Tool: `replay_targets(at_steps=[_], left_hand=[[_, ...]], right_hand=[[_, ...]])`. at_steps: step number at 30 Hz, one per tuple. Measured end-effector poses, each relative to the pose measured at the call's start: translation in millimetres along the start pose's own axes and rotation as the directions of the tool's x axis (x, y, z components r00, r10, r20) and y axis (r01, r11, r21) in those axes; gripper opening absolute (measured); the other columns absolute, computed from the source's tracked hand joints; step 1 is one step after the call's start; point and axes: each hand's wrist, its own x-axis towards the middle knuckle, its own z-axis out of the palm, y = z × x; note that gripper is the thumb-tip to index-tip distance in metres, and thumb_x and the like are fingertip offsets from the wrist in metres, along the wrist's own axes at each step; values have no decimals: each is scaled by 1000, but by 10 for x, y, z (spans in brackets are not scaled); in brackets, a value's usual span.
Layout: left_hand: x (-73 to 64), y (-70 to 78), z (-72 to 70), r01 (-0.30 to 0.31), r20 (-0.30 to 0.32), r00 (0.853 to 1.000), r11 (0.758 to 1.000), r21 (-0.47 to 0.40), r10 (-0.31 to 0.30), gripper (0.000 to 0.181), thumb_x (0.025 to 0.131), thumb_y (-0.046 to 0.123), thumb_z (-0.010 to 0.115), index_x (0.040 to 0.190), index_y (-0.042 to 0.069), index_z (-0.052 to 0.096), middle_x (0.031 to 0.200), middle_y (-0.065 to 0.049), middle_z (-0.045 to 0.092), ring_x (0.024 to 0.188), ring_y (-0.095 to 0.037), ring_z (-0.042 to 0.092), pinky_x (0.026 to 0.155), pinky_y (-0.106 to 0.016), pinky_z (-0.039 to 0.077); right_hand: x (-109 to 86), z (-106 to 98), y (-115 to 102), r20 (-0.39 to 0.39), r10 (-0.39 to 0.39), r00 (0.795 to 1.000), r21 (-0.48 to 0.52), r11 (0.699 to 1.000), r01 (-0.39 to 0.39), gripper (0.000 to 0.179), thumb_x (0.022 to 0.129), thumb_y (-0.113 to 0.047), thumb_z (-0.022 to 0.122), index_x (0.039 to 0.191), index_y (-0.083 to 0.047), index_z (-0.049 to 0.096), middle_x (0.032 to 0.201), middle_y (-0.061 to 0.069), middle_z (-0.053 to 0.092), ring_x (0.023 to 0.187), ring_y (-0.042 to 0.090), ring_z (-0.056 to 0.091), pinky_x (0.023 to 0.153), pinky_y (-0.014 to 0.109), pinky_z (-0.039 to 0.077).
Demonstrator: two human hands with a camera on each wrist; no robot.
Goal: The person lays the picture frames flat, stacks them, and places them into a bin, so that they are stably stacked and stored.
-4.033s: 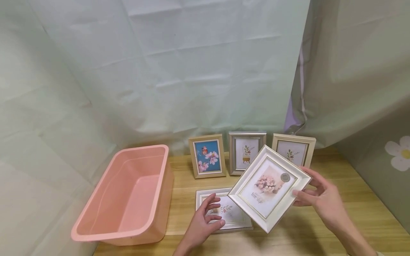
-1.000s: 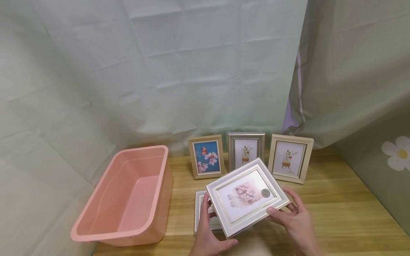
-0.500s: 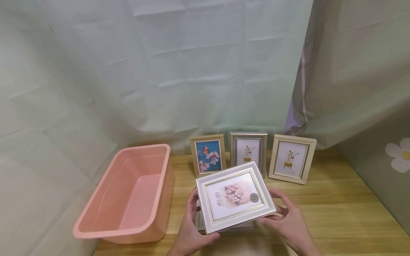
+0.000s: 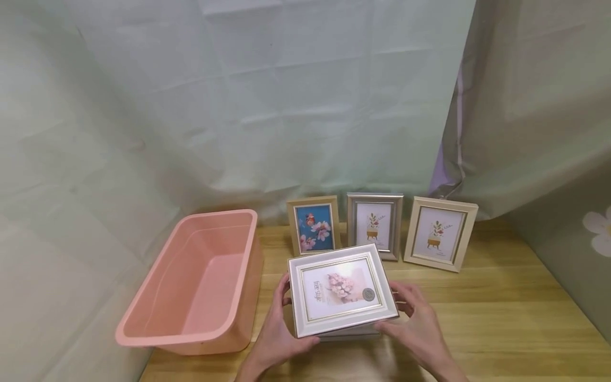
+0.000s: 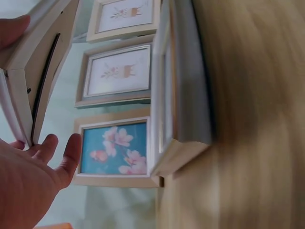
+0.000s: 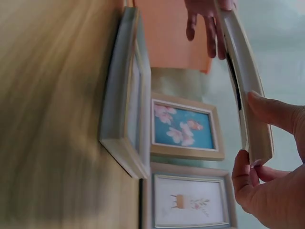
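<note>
My left hand [image 4: 279,331] and right hand [image 4: 416,326] hold a white picture frame [image 4: 341,289] by its two short ends. A pink flower print with a round grey sticker shows in it, lying sideways. In the right wrist view, the right thumb and fingers pinch the edge of this picture frame [image 6: 255,114]. The left wrist view has the left fingers [image 5: 71,157] under its other end. Below it, a second white picture frame [image 6: 128,100] lies flat on the table, mostly hidden from the head view by the held one.
Three picture frames stand upright behind: a tan one with a blue blossom print [image 4: 313,225], a silver one [image 4: 374,225] and a cream one [image 4: 440,233]. A pink plastic tub [image 4: 255,281] stands at the left on the wooden table [image 4: 515,318]. Pale cloth [image 4: 310,106] hangs behind.
The right hand has brought the white picture frame left, over the lying one, and the left hand has come off the lying frame to grip it. The picture frame has turned from diagonal to nearly level.
</note>
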Motion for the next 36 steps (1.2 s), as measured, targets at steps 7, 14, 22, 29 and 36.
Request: replay_targets(at_steps=[7,14,22,29,36], left_hand=[[8,-154,29,138,56,989,990,-1,-138,141,58,28,106,168,-1,23,160,-25,52,121,-19,65,106,-35,54],[24,-285,66,272,111,956,962,26,-273,143,58,26,106,170,-1,21,169,-24,43,139,-38,60,118,-43,51],[20,-389,82,309,139,938,948,83,-318,145,58,29,106,170,-3,20,172,-24,38,152,-45,50,126,-55,43],[26,-433,86,298,120,939,938,176,-321,144,55,37,105,168,-3,25,169,-29,40,156,-51,40,125,-74,34],[8,-441,86,306,130,931,923,234,-342,142,53,39,104,167,0,30,167,-26,43,154,-49,41,122,-78,30]], right_hand=[[18,98,163,14,44,999,-1,999,-44,88,56,7,101,138,3,69,136,19,65,102,4,68,88,20,63],[27,196,341,20,28,999,-57,998,-26,89,55,3,103,137,2,69,140,23,69,99,14,73,83,23,64],[33,321,491,16,49,999,-62,997,-48,87,54,3,103,135,4,70,131,20,71,97,9,71,84,23,64],[55,356,508,42,121,992,-93,989,-117,89,54,-2,105,137,-1,70,120,12,73,94,9,68,86,21,61],[26,367,502,62,148,987,-193,972,-134,87,54,-8,106,133,-1,71,117,9,73,98,13,67,89,23,58]])
